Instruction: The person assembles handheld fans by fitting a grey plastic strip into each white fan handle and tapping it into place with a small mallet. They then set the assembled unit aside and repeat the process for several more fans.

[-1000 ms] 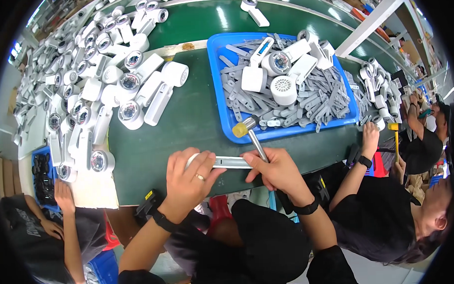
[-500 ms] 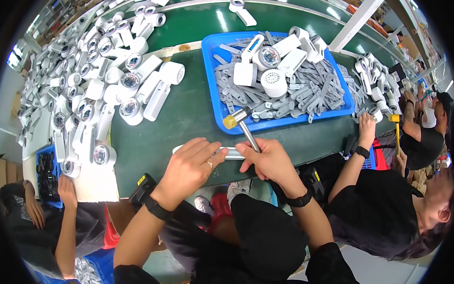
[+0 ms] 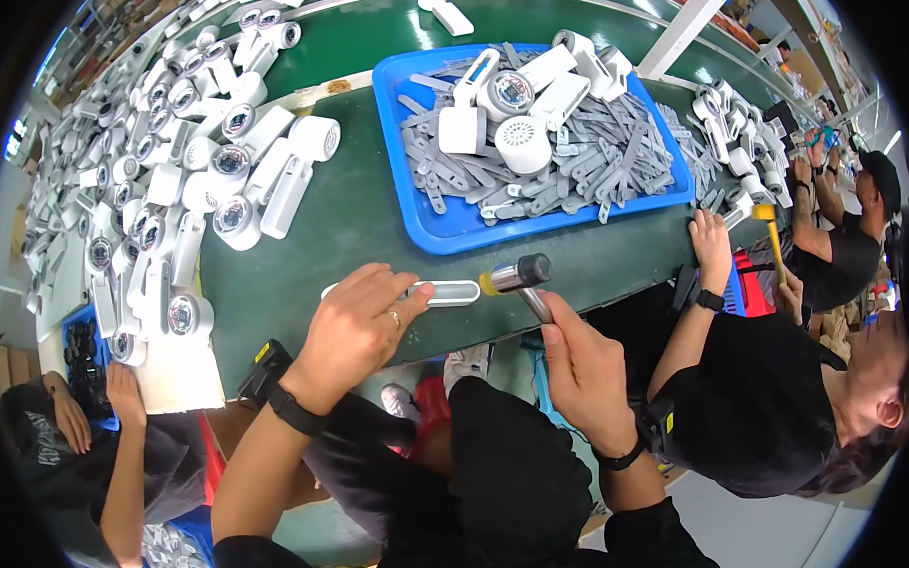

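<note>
My left hand (image 3: pixel 354 328) lies over a white handheld fan (image 3: pixel 457 293), its fingers curled down onto it against the green table. The fan's handle, with a long grey inset, points right from under my fingers; much of the rest is hidden. In my right hand (image 3: pixel 590 374) is a small hammer (image 3: pixel 519 273), gripped by its handle. The hammer's yellow face is beside the handle's right end, held just off it or touching; I cannot tell which. Beyond my hands stands a blue tray (image 3: pixel 417 220) of grey strips (image 3: pixel 610 163), with several white fans (image 3: pixel 523 144) on top.
White fans (image 3: pixel 234 217) are heaped along the left of the table (image 3: pixel 303 259). More fans (image 3: pixel 740 134) and strips lie right of the tray. A co-worker's hand (image 3: pixel 711 243) rests at the right edge, near a yellow mallet (image 3: pixel 770 235). Another co-worker's hand (image 3: pixel 126 396) is at left.
My right hand has drawn back toward me and to the right, away from the fan's handle. The hammer has swung from upright to lying nearly level at the handle's end. My left hand stays on the fan.
</note>
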The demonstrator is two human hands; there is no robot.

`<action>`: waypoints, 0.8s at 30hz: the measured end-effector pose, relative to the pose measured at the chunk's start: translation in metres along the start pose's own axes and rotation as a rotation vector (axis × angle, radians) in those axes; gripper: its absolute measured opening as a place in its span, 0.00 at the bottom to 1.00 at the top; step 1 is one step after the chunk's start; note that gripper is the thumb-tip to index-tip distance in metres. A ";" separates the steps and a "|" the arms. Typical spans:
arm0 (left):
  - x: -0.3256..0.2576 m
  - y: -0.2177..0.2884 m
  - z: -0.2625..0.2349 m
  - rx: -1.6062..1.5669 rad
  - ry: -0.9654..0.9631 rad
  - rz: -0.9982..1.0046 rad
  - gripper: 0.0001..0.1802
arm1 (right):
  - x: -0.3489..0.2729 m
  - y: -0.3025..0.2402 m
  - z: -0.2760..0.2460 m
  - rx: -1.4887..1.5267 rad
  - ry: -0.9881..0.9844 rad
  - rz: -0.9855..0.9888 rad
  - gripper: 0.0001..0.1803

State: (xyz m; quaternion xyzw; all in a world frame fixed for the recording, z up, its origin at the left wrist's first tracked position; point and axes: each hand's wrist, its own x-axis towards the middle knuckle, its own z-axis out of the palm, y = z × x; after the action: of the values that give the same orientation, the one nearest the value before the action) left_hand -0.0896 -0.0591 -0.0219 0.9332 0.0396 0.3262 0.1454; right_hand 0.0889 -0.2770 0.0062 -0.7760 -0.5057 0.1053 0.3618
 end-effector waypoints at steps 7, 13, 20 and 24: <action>-0.004 0.001 -0.004 0.032 -0.026 -0.018 0.13 | 0.006 -0.011 0.004 -0.199 0.029 -0.063 0.18; -0.008 0.003 -0.003 0.036 -0.020 -0.074 0.10 | 0.009 -0.018 -0.007 -0.259 -0.039 -0.073 0.20; -0.005 0.002 -0.006 -0.017 -0.090 -0.341 0.56 | 0.020 -0.025 0.000 -0.436 -0.174 -0.153 0.20; -0.006 0.003 -0.005 -0.016 -0.060 -0.348 0.64 | 0.027 -0.018 0.021 -0.224 -0.075 -0.224 0.20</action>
State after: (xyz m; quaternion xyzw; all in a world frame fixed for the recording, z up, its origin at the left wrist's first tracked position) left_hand -0.0976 -0.0617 -0.0214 0.9203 0.1935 0.2686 0.2084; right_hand 0.0778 -0.2398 0.0087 -0.7457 -0.6110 0.0362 0.2632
